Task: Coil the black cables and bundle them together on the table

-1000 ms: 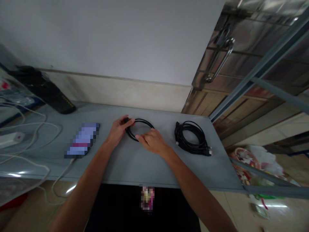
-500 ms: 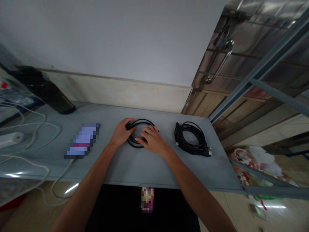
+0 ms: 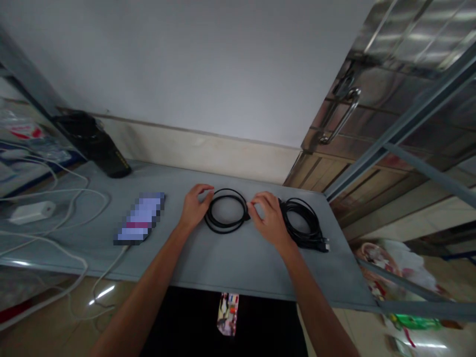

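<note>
A pale wall (image 3: 204, 69) filled the upper part of the view, meeting a shiny metal door (image 3: 390, 99) at the right. Below the wall ran a long grey table (image 3: 230, 265), with a grey metal frame (image 3: 394, 132) rising at its right end. On the table's left side, a black flask (image 3: 98, 146) leaned away from upright in this tilted view.

The person's two bare hands were over the middle of the table, well apart from each other. The left hand (image 3: 194, 206) was at the left side of a coil of black cable, its thumb and forefinger parted. The right hand (image 3: 269, 215) was at the coil's right side, fingers curled toward the thumb; whether it gripped or touched the cable could not be told.

A thicker bundle of black cable (image 3: 310, 240) sat on the table, partly hidden behind the right hand. The coil of black cable (image 3: 246, 216) lay flat between the hands, in loose rings. To the left, a phone (image 3: 141, 218) with a blurred, lit screen lay near a smaller white charger (image 3: 32, 212).
</note>
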Demonstrator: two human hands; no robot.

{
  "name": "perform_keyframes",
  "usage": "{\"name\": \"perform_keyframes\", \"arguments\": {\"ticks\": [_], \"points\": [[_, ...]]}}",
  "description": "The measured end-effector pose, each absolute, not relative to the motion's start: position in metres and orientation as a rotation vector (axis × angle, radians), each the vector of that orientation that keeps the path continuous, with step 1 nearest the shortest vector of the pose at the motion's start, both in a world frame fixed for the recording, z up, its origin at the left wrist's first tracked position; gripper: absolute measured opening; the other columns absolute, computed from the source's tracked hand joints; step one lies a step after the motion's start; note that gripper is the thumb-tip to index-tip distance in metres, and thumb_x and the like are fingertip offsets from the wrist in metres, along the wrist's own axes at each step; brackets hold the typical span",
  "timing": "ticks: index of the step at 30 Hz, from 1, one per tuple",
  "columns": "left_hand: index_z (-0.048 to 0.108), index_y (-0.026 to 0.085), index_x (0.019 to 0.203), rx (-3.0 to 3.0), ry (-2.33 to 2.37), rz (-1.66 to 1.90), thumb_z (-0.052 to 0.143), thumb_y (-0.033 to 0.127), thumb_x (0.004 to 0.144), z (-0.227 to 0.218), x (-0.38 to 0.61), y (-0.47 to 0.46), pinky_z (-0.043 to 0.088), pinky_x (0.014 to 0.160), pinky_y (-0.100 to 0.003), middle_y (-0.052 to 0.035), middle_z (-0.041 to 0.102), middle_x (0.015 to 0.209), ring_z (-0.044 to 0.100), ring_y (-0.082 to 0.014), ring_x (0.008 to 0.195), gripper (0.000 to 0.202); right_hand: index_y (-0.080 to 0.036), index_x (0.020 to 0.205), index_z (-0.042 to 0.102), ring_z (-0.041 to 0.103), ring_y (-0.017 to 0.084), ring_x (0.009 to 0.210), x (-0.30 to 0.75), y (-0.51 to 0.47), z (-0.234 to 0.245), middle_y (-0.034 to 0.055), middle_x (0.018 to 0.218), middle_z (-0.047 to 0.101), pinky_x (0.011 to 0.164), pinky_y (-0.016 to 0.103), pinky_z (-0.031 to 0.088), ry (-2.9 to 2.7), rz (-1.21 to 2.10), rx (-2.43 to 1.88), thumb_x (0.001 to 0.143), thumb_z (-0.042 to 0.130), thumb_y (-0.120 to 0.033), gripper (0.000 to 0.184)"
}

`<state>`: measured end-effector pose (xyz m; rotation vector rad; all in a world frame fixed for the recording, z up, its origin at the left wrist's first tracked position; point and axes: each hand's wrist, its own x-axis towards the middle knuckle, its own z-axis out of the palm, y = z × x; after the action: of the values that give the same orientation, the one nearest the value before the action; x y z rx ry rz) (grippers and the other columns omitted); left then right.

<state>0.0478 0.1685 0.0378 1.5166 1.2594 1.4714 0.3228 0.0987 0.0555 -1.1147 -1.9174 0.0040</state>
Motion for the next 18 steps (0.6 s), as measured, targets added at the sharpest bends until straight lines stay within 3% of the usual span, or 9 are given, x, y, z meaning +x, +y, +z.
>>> {"name": "perform_keyframes", "arguments": {"ticks": [3,6,8,14,18], "points": [[0.078,0.026,0.108,1.537,1.3,1.516,0.079,0.031,0.098,0.036,0.046,0.169,0.045,0.124,-0.046,-0.0101,0.073,0.122,0.065,-0.0326,0.127,0.011,-0.026,0.124,0.07,0.07,0.031,0.125,0.365,0.074,0.058,0.0121,0.127,0.075,0.112,0.051,0.053,-1.891,-0.113,-1.271,0.118,0.062,-0.048,0.025],[0.073,0.027,0.108,1.562,1.321,1.548,0.073,0.029,0.101,0.033,0.044,0.171,0.046,0.125,-0.047,-0.0095,0.071,0.122,0.064,-0.0317,0.126,0.008,-0.024,0.148,0.066,0.066,0.038,0.141,0.412,0.046,0.044,0.0187,0.147,0.071,0.119,0.06,0.052,-1.952,-0.246,-1.474,0.112,0.066,-0.065,0.055],[0.071,0.027,0.106,1.538,1.301,1.575,0.073,0.028,0.101,0.032,0.045,0.172,0.047,0.124,-0.046,-0.0088,0.071,0.12,0.064,-0.0315,0.124,0.006,-0.023,0.152,0.066,0.067,0.04,0.142,0.436,0.029,0.031,0.0197,0.15,0.071,0.12,0.063,0.052,-1.995,-0.286,-1.563,0.11,0.064,-0.071,0.064],[0.071,0.026,0.108,1.583,1.284,1.631,0.083,0.037,0.097,0.031,0.047,0.169,0.049,0.117,-0.043,-0.0076,0.071,0.115,0.066,-0.03,0.117,0.02,-0.025,0.124,0.079,0.078,0.036,0.12,0.462,0.012,0.0,0.0163,0.126,0.082,0.112,0.058,0.06,-2.087,-0.157,-1.606,0.117,0.053,-0.064,0.047],[0.068,0.024,0.11,1.719,1.331,1.633,0.075,0.046,0.102,0.027,0.045,0.17,0.053,0.107,-0.043,-0.0088,0.073,0.112,0.069,-0.0282,0.109,0.023,-0.023,0.115,0.078,0.081,0.034,0.11,0.459,0.019,0.002,0.0161,0.116,0.084,0.104,0.052,0.062,-1.996,-0.055,-1.64,0.118,0.045,-0.067,0.054]]}}
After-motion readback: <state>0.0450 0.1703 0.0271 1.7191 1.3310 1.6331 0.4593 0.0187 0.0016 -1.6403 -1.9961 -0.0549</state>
